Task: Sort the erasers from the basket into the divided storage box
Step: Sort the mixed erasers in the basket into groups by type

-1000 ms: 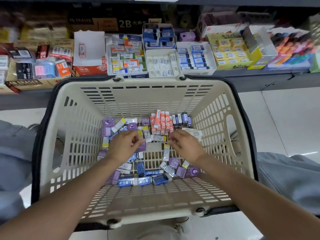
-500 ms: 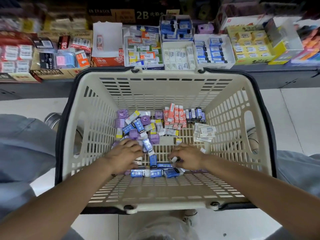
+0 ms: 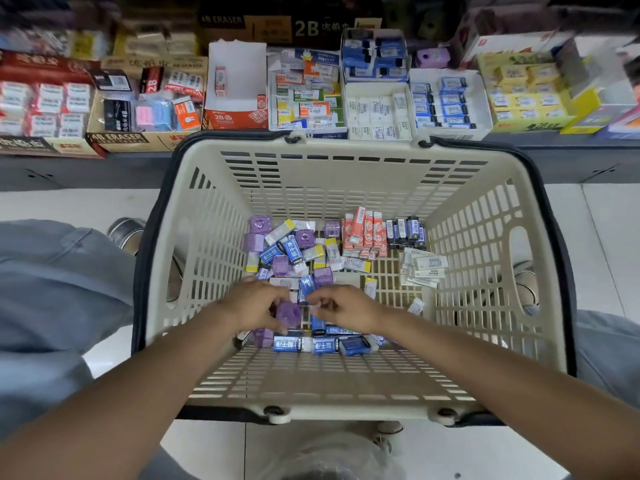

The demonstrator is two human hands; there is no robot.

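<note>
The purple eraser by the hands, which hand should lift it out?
Probably the left hand: its fingers already curl around the purple eraser. The right hand is beside it, fingertips at a blue eraser.

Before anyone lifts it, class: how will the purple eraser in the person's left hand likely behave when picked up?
The purple eraser looks small and blocky, so it is probably light and stiff. Its flat faces suggest it won't roll. The left hand pinches it alone, though its glossy surface may be slippery.

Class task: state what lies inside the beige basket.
The basket holds loose erasers: purple, blue, red, white. Both hands cover others.
</note>
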